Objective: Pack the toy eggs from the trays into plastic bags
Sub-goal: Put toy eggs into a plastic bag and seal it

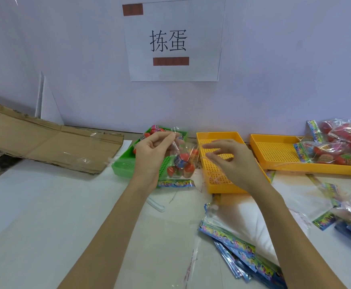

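White table [45, 215] against pale wall, head view. My left hand [151, 155] pinches top of plastic bag [180, 161] of toy eggs, hanging over green tray [124, 165]. Right hand [230, 161] at 3 o'clock of bag, fingers [212, 146] loosely spread, over yellow tray [218, 184].

Both forearms are reaching forward, bare, converging toward the middle. Left hand [151, 151] is turning palm inward, thumb and forefinger closing into a pinch grip at the top, remaining fingers curling loosely beneath that grip. Right hand [230, 161] is hovering just right of the left grip, palm down, fingers spreading, thumb and forefinger nearing each other, holding nothing visible.
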### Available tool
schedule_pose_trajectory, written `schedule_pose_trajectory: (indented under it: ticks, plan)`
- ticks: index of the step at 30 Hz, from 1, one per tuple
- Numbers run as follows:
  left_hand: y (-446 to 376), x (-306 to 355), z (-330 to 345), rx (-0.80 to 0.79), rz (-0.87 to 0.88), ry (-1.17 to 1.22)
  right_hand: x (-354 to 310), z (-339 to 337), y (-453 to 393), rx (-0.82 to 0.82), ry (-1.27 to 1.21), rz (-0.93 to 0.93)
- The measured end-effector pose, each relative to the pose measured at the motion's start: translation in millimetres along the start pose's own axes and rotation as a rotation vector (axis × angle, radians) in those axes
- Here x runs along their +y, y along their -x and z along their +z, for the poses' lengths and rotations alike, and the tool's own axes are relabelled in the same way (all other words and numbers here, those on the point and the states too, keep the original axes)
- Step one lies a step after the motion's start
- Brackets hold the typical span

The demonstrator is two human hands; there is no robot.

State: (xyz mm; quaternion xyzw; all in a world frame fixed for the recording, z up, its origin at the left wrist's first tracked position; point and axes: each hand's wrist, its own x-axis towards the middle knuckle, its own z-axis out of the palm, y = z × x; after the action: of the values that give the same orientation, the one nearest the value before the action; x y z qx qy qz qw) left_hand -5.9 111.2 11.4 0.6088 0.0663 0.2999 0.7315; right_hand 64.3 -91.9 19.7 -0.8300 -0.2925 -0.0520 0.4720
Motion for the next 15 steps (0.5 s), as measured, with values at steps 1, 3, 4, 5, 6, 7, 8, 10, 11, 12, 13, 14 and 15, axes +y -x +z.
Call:
schedule_pose_trajectory:
  ticks: [1,3,4,5,6,7,8,10,11,12,13,14,15]
  plan:
    - [0,1,0,-0.004,0.005,0.0,-3,2,0,-0.014,-0.108,0.036]
    - [0,1,0,-0.023,0.02,-0.008,-8,8,2,-0.041,-0.336,0.104]
    - [0,1,0,-0.034,0.027,-0.014,-10,11,3,-0.034,-0.41,0.124]
    - [0,1,0,-0.043,0.031,-0.018,-11,14,4,-0.011,-0.462,0.136]
    - [0,0,0,-0.047,0.027,-0.019,-12,16,5,0.018,-0.508,0.148]
    - [0,1,0,-0.053,0.013,-0.008,-13,18,5,0.047,-0.545,0.157]
    - [-1,1,0,-0.07,-0.013,0.018,-15,19,5,0.071,-0.573,0.163]
    - [-1,2,-2,-0.136,-0.072,0.083,-16,18,5,0.098,-0.627,0.171]
    - [-1,3,-3,-0.168,-0.083,0.091,-16,16,4,0.098,-0.652,0.179]
    - [-1,2,-4,-0.188,-0.077,0.077,-16,14,4,0.094,-0.672,0.187]
    - [-1,0,-4,-0.193,-0.064,0.058,-15,12,4,0.088,-0.685,0.196]
    - [-1,-2,-4,-0.186,-0.054,0.044,-15,11,4,0.084,-0.697,0.204]
    - [-1,-3,-4,-0.173,-0.054,0.043,-14,10,4,0.082,-0.71,0.212]
